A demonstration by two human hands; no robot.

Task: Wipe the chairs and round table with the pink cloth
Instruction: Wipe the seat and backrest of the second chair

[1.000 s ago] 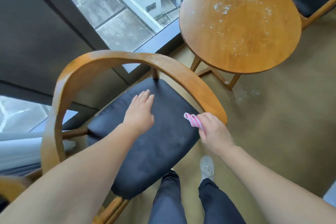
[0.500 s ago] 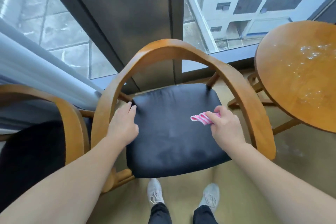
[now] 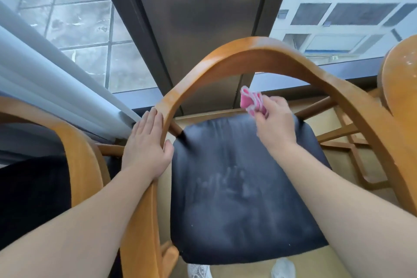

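A wooden armchair [image 3: 255, 52] with a curved backrest and a dark seat cushion [image 3: 239, 189] stands right in front of me. My left hand [image 3: 146, 144] rests on the left side of the curved wooden arm, fingers straight on the outside and thumb on the inside. My right hand [image 3: 274, 124] pinches the pink cloth [image 3: 250, 101] above the back edge of the cushion, just under the backrest arch. The cushion shows pale smear marks. Only the edge of the round wooden table [image 3: 399, 88] shows at the far right.
A second wooden chair [image 3: 74, 142] with a dark seat stands close on the left. Behind the chairs run a window wall with a dark frame [image 3: 191, 29] and a grey curtain [image 3: 56, 88]. My shoes [image 3: 283, 268] stand on the tan floor below the seat.
My view has come closer and tilted up. My right hand lifted the pink cloth from the seat's right side up toward the backrest. My left hand slid up the left arm of the chair.
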